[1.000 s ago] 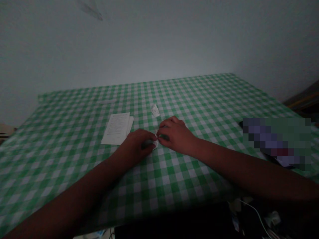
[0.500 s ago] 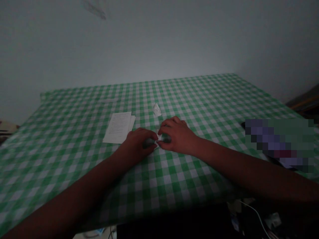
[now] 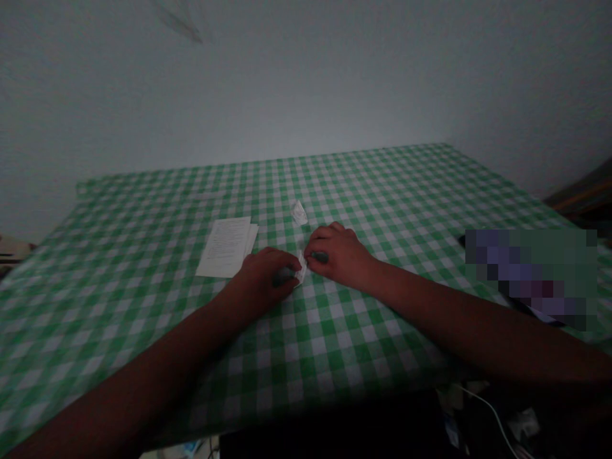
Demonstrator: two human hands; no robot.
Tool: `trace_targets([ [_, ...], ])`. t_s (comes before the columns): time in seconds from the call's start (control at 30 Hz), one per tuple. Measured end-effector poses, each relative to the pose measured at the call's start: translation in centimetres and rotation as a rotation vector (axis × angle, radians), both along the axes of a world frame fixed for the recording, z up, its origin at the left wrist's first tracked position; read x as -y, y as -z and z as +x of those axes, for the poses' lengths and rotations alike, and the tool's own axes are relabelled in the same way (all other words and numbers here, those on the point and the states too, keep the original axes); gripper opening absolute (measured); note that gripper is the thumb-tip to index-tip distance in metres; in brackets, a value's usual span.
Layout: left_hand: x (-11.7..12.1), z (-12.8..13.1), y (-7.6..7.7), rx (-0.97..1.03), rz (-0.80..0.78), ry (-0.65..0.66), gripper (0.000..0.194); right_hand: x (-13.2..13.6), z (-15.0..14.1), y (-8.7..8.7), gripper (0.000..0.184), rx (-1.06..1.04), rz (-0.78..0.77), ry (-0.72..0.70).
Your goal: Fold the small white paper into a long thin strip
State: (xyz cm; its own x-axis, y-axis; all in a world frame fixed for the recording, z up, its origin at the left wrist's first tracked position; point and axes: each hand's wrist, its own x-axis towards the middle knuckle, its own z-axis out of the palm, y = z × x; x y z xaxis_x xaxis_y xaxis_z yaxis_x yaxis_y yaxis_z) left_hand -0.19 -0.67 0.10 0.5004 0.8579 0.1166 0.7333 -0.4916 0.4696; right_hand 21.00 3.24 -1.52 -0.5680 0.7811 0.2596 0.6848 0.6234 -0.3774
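Checked tablecloth (image 3: 363, 350); hands (image 3: 265, 271) (image 3: 339, 255) half-curled, touching paper (image 3: 301, 273)

Prob. home rm: chkd tablecloth (image 3: 363, 338).

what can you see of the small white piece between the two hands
The small white piece looks like creased paper, narrow in its visible part, with its full outline hidden by fingers. It sits over the green-and-white checked cloth, between the left hand and right hand. Fingertips of both meet its sides; how firmly they grip is unclear.
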Motion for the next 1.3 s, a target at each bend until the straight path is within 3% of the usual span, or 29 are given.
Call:
trace_targets([
  [0.23, 0.1, 0.1, -0.2, -0.026, 0.023, 0.018, 0.021, -0.1, 0.0, 0.0, 0.016, -0.007, 0.005, 0.008],
  [0.37, 0.3, 0.2, -0.3, -0.081, 0.058, 0.099, 0.026, 0.2, 0.1, 0.0, 0.025, 0.004, 0.008, -0.1],
  [0.63, 0.5, 0.1, -1.1, -0.211, 0.147, 0.11, 0.031, 0.5, 0.3, -0.6, 0.015, -0.006, 0.009, -0.182],
  [1.0, 0.8, 0.6, -1.1, -0.2, 0.117, 0.116, 0.015, 0.9, 0.1, -0.3, 0.011, 0.053, 0.042, -0.112],
  [1.3, 1.2, 0.9, -1.6, -0.181, 0.07, 0.102, 0.014, -0.8, 0.5, 0.2, 0.009, -0.005, -0.007, -0.039],
])
